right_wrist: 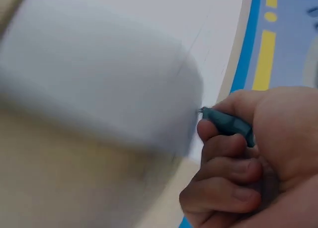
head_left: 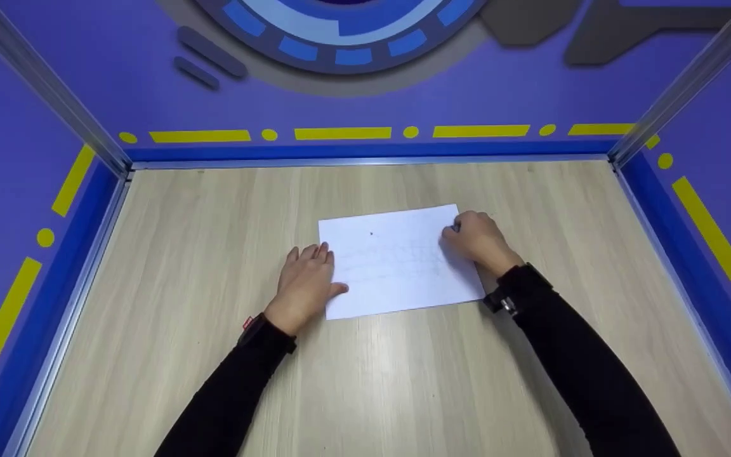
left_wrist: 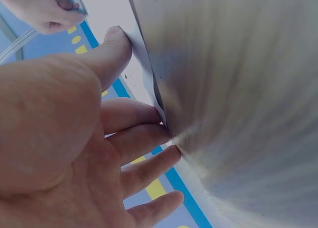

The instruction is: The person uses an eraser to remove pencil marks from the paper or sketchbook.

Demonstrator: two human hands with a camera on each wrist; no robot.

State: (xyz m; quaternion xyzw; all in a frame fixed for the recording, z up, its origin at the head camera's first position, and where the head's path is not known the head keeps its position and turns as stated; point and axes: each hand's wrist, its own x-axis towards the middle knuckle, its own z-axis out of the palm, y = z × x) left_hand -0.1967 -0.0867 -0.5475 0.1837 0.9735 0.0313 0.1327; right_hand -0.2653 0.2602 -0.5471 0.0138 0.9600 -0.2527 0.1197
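A white sheet of paper (head_left: 397, 266) lies slightly turned on the wooden table, with faint grey marks and a small dark speck on it. My left hand (head_left: 305, 279) rests at its left edge, thumb (left_wrist: 115, 44) on the sheet and fingers spread along the edge. The paper lifts a little there in the left wrist view. At the upper right part of the sheet, my right hand (head_left: 478, 241) pinches a small dark teal stub (right_wrist: 226, 122) between thumb and forefinger, its end right at the paper. Its other fingers are curled in; I cannot tell the stub's kind.
The pale wooden table (head_left: 213, 216) is bounded by purple-blue panels (head_left: 365, 108) with yellow dashes at the back and both sides. Metal rails run along the table's edges. Black sleeves and wrist straps (head_left: 521, 285) cover both forearms.
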